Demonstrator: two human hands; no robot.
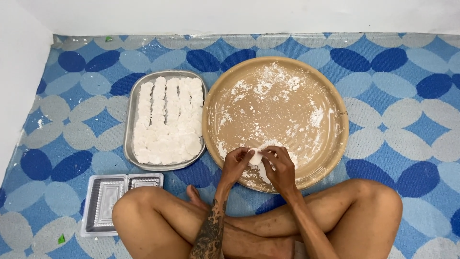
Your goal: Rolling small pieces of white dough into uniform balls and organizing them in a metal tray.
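Observation:
Both hands meet over the near rim of a large round tan tray [335, 100] dusted with white flour. My left hand [236, 165] and my right hand [279, 168] pinch a small white piece of dough [257, 157] between their fingertips. Left of the round tray lies a rectangular metal tray [130, 115] packed with rows of several flat white dough pieces [167, 122]. I sit cross-legged, knees spread to either side of the forearms.
A clear plastic clamshell container [108, 201] lies open by my left knee. The floor is a blue mat [402, 110] with grey and dark blue ovals. A white wall runs along the back and the left side.

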